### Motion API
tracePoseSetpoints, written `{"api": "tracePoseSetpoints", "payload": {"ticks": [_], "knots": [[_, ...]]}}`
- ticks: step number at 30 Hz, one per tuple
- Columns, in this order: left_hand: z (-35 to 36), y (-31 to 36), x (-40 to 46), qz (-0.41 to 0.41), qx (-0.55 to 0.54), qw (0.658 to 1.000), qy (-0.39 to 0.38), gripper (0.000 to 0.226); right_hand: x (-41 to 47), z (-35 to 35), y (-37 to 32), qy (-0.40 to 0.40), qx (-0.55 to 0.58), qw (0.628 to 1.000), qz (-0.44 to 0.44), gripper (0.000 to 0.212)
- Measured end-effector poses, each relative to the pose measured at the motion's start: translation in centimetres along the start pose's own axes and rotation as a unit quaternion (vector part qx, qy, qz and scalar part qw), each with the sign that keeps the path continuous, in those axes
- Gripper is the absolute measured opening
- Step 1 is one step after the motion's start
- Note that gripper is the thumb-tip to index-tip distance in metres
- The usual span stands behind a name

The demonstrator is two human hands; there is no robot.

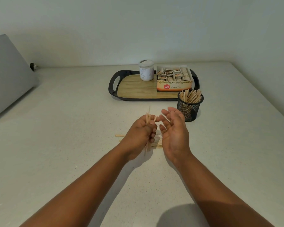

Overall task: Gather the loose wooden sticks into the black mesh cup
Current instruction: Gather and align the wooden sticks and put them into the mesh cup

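Holding bundle of sticks (pixel 148 119): left hand (pixel 142 133), clenched | right hand (pixel 174 130): released, empty | cup (pixel 189 106), centre right: many sticks inside | counter (pixel 72 128): few loose sticks (pixel 156 143) left beneath hands

Counter (pixel 72 128): matt, finely speckled. On it, black mesh cup (pixel 189 107): perforated metal look, pale bare-wood sticks (pixel 191 95) inside. Behind cup, tray (pixel 112 86): glossy black rim, wood-grain base; printed cardboard tea box (pixel 174 86).
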State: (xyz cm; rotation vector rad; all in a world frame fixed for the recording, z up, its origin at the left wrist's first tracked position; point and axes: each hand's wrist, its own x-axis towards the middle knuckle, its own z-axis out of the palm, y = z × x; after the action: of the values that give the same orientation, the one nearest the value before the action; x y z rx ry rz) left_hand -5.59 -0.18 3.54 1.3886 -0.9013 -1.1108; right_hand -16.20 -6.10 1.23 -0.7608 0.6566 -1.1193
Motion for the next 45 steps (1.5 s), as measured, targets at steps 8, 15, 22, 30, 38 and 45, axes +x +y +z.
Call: {"api": "tracePoseSetpoints", "payload": {"ticks": [8, 15, 22, 30, 38, 45], "knots": [[-0.2, 0.7, 0.7, 0.047, -0.181, 0.966, 0.177, 0.019, -1.4, 1.0, 1.1, -0.079, -0.236, 0.961, 0.119, 0.029], [-0.6, 0.2, 0.5, 0.067, -0.161, 0.965, 0.197, 0.018, -1.9, 1.3, 0.6, -0.093, -0.244, 0.946, 0.193, 0.036], [0.2, -0.3, -0.3, 0.078, -0.079, 0.979, 0.17, 0.018, -1.7, 0.9, 0.8, -0.035, -0.166, 0.96, 0.222, 0.037], [0.9, -1.1, -0.8, 0.077, -0.036, 0.982, 0.171, 0.018, -1.5, 0.9, 1.2, -0.01, -0.184, 0.958, 0.219, 0.041], [0.9, -1.3, -1.0, 0.086, -0.016, 0.986, 0.143, 0.02, -1.5, 0.8, 1.0, -0.021, -0.129, 0.964, 0.23, 0.038], [0.1, -0.9, -0.6, 0.02, -0.155, 0.965, 0.21, 0.016, -1.7, 1.1, 1.2, -0.07, -0.044, 0.958, 0.276, 0.052]]}}
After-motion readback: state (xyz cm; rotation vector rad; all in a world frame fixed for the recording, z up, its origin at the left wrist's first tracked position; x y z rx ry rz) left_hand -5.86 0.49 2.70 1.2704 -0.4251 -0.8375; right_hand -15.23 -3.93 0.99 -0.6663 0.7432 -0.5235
